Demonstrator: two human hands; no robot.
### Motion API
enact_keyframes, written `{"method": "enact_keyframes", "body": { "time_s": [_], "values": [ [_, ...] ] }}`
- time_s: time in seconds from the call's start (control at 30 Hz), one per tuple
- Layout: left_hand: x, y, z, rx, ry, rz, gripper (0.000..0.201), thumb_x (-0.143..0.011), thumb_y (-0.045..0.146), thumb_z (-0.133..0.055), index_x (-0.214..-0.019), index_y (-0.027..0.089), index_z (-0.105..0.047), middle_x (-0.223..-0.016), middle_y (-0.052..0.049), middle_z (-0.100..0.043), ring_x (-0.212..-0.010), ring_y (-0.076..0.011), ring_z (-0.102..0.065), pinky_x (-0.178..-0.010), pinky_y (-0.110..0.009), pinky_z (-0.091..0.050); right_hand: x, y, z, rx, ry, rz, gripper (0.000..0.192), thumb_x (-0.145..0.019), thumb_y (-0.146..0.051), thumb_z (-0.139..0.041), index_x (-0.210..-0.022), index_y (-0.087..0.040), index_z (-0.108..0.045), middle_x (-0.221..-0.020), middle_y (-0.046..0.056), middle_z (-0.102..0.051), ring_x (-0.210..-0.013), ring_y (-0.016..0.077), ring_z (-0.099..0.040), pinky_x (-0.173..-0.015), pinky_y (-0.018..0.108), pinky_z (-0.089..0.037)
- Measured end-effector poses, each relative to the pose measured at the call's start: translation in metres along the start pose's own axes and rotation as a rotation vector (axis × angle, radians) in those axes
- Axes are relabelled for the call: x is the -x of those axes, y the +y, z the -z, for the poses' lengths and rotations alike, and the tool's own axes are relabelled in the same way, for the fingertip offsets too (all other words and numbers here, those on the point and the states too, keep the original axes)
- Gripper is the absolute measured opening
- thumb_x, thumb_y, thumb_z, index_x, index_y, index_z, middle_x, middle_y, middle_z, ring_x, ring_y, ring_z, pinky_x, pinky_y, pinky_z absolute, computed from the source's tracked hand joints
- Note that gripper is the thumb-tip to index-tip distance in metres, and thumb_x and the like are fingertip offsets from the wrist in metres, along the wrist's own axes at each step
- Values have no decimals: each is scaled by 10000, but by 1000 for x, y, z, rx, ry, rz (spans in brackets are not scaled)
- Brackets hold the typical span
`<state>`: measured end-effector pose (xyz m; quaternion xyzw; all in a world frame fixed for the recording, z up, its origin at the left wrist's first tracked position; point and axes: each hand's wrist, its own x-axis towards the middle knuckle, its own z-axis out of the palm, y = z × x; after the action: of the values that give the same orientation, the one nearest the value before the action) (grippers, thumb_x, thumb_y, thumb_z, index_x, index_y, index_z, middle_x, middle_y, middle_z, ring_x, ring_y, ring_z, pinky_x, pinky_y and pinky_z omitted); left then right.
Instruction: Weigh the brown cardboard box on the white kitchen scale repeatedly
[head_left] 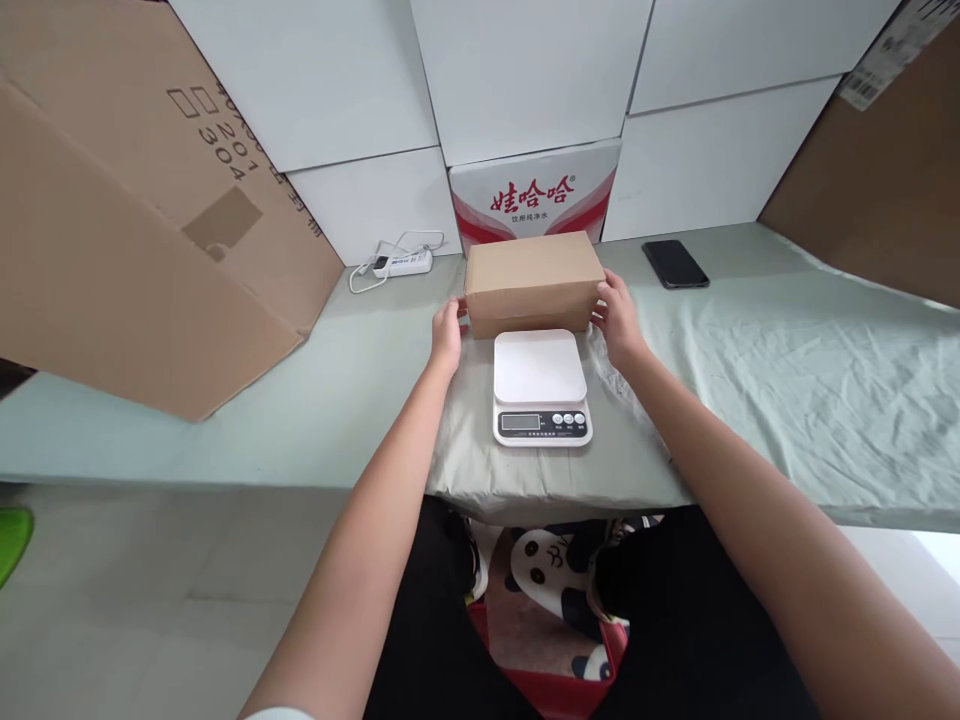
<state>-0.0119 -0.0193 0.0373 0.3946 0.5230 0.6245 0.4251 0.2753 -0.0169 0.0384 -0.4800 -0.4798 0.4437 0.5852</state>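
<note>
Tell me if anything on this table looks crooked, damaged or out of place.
Nothing looks damaged or spilled. The cardboard box sits squarely behind the kitchen scale, left hand and right hand at its ends. Only the cloth is wrinkled, and the big cardboard sheet leans over the table's left end.

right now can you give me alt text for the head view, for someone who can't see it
A person's left hand and right hand press against the two ends of a closed brown cardboard box on a cloth-covered table. A white digital scale sits just in front of the box, with nothing on it. A black phone and a white power strip lie farther back.
</note>
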Motion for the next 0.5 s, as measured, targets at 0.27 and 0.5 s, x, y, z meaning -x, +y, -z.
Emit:
{"method": "enact_keyframes", "body": {
  "time_s": [0.27, 0.5],
  "values": [
    [7, -7, -15, 39, -60, -14, 417, -1096, 623, -522, -1220, 277, -720, -1501, -98, -756, -1506, -303, -655, -1131, -408, -607, 10, 4, -22, 12, 8, 167, 773, -895, -673, -668, -1579, -348, -513, -1727, 51, -595, -1679, 334, -485, -1451, 552, -400],
    [19, 24, -24, 80, -108, -170, 485, -1089, 694, -522, -1251, 288, -730, -1512, -94, -747, -1520, -324, -643, -1207, -451, -575, 17, -39, -4, 160, 8, 341, 844, -921, -739, -622, -1674, -413, -428, -1730, 42, -574, -1705, 377, -445, -1487, 622, -305]
  ]
}}
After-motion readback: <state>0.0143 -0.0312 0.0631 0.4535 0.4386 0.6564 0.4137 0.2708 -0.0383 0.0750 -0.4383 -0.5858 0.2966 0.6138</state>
